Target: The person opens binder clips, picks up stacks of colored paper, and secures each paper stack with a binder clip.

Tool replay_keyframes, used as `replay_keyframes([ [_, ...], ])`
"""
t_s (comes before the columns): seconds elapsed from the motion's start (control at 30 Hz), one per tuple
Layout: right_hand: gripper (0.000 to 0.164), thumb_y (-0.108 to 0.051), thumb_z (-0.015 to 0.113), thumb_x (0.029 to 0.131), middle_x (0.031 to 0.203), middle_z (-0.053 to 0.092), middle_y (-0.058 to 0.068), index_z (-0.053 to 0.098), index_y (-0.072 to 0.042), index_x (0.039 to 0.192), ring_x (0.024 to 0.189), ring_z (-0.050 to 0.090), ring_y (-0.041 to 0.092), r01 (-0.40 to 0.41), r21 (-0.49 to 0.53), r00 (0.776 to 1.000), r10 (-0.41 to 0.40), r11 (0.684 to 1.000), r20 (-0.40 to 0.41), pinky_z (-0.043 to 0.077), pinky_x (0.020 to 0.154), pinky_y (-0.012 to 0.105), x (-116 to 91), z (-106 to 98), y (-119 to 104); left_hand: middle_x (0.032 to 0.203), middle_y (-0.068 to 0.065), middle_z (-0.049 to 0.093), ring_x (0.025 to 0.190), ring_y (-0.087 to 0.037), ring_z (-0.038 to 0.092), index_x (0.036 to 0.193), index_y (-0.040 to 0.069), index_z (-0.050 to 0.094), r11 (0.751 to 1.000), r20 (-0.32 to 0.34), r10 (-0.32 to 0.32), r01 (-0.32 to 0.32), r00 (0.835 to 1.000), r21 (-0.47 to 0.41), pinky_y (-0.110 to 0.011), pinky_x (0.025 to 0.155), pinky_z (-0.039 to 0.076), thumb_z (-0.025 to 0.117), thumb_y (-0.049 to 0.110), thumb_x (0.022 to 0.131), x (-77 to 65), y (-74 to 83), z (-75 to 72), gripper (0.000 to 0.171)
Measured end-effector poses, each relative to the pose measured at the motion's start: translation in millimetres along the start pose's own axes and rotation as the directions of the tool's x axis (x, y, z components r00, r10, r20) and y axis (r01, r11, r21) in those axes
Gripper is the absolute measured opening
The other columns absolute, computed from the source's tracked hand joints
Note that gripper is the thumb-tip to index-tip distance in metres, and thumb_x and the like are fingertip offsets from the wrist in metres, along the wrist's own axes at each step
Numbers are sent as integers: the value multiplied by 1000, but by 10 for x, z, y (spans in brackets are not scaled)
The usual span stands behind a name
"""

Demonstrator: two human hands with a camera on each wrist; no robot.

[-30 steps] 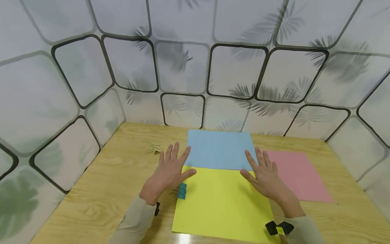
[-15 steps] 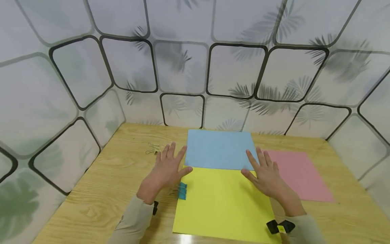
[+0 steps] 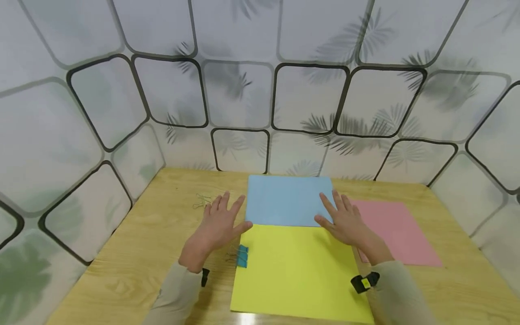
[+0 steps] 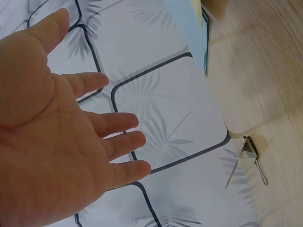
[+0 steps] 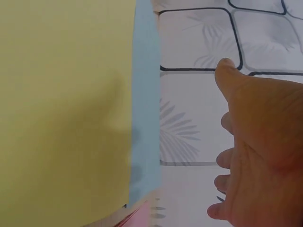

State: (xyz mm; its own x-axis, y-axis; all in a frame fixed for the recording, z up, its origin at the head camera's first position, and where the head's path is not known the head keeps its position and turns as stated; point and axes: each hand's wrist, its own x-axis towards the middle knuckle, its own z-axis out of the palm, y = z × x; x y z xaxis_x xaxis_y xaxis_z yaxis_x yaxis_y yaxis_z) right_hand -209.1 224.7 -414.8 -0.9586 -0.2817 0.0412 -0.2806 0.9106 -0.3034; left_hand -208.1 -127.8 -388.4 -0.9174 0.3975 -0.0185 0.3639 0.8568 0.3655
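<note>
My left hand [image 3: 217,228] hovers with spread fingers beside the left edge of the yellow sheet [image 3: 300,275], holding nothing. Just below its thumb, a blue binder clip [image 3: 242,256] sits on that sheet's left edge. The right hand [image 3: 345,223], fingers also spread, hangs over the yellow sheet's upper right corner and overlaps the light blue sheet [image 3: 286,201] in the head view. Both palms show in the wrist views with nothing in them. Past the left fingertips lies another binder clip [image 4: 248,150], partly hidden by the hand in the head view.
A pink sheet [image 3: 400,232] lies to the right on the wooden table [image 3: 134,262]. Patterned wall covering [image 3: 239,104] with dark rounded outlines and leaf prints rises behind the table and along both sides.
The left hand has drifted slightly left, covering more of the loose clip. The right hand has shifted a little left and up, and the head view has turned slightly. Sheets and clips stay put.
</note>
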Motion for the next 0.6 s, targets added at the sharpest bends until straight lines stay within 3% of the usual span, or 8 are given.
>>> replay_keyframes([
  [0.23, 75, -48, 42, 105, 159, -1, 35, 16, -3, 158, 144, -1, 58, -4, 20, 995, 1, 1000, 101, 7, 107, 77, 384, 28, -3, 161, -29, 12, 147, -50, 13, 159, 13, 24, 1000, -19, -2, 2, 1000, -28, -69, 113, 16, 54, 46, 101, -79, -7, -30, 74],
  [0.43, 77, -54, 33, 105, 158, -5, 35, 10, -4, 159, 143, -2, 59, -36, -28, 979, 41, 999, 199, 7, 108, 76, 699, 138, 9, 160, -28, 14, 146, -50, 16, 159, 14, 24, 999, -27, -27, 26, 999, -46, -67, 113, 18, 53, 47, 101, -132, -38, -96, 73],
  [0.6, 80, -56, 34, 104, 158, -3, 36, 10, -4, 159, 143, 0, 60, -81, -45, 966, 90, 996, 243, 7, 108, 76, 857, 187, -15, 160, -28, 14, 145, -51, 16, 159, 15, 24, 996, -43, -48, 44, 998, -76, -67, 113, 18, 52, 47, 101, -167, -92, -173, 73],
])
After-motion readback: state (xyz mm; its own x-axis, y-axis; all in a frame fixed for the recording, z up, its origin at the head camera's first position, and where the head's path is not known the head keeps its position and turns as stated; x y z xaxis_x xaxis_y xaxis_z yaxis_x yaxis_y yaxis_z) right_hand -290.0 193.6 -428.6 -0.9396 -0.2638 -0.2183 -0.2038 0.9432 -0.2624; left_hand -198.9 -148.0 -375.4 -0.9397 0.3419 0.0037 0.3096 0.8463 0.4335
